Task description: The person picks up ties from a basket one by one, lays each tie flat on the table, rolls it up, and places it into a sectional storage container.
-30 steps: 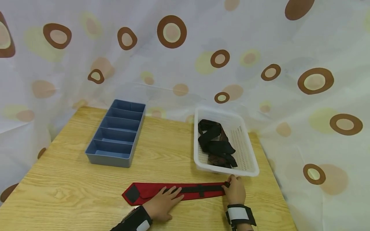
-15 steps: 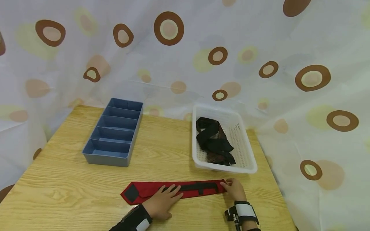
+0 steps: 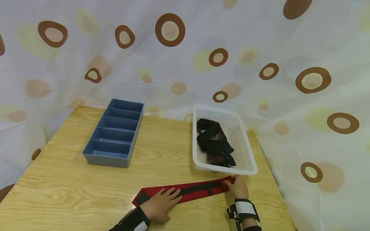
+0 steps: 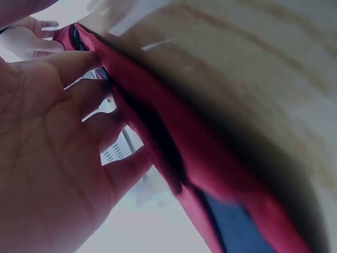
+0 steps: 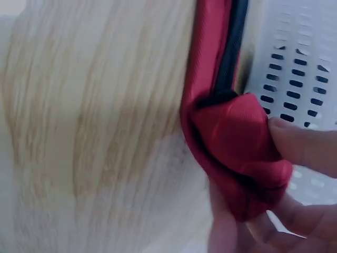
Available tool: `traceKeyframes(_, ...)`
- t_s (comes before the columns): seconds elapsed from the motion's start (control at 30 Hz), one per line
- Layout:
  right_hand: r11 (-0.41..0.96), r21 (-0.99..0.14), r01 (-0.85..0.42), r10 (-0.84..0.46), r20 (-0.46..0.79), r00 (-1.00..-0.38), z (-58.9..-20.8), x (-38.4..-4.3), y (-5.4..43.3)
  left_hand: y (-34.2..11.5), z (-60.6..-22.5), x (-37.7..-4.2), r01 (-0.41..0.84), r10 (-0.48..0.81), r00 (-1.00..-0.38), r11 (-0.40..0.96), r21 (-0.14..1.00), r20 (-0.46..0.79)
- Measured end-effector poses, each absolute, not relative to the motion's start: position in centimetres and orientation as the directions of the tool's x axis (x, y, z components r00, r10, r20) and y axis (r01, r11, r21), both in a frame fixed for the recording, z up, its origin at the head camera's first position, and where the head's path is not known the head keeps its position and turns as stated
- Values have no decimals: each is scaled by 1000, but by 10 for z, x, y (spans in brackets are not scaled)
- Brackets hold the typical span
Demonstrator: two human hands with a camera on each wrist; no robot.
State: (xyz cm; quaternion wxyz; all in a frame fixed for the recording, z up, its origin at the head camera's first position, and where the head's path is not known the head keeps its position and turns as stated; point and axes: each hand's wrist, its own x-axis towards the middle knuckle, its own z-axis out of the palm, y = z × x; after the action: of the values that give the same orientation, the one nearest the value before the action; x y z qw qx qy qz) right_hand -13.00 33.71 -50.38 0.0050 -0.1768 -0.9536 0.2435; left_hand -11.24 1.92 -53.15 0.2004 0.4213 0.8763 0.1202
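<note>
A red necktie point(image 3: 193, 193) with dark strips on its back lies folded lengthwise across the front of the table, slanting up to the right. My left hand point(image 3: 162, 205) rests on its wider part, fingers spread and fairly straight. In the left wrist view the fingertips point(image 4: 138, 158) touch the tie's edge. My right hand point(image 3: 239, 187) grips the right end, close to the basket's front rim. The right wrist view shows that red end point(image 5: 242, 142) folded over, with the thumb point(image 5: 305, 145) against it and the other fingers beneath.
A white perforated basket point(image 3: 247, 150) holding dark bunched fabric point(image 3: 215, 141) stands right behind my right hand. Farther left is a blue-grey tray point(image 3: 108, 161) with several compartments. A patterned cloth point(image 3: 185, 64) hangs along the table's back.
The tie has shifted right, and its right end has swung up toward the basket with my right hand. My left hand stays in nearly the same place on it.
</note>
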Motion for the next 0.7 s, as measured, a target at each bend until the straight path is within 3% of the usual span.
traceKeyframes(0.13,856,-423,298,351,51,-935,-508,-132,327,19,-531,-111,704,791,-558,611,362,-251)
traceKeyframes(0.3,902,-390,188,251,116,-961,-520,-132,306,19,-528,-109,707,792,-558,610,356,-248)
traceKeyframes(0.5,892,-437,113,156,63,-986,-513,-126,298,20,-531,-109,709,797,-552,603,365,-244)
traceKeyframes(0.7,853,-491,180,190,-29,-981,-509,-128,311,21,-533,-109,703,793,-556,608,368,-249)
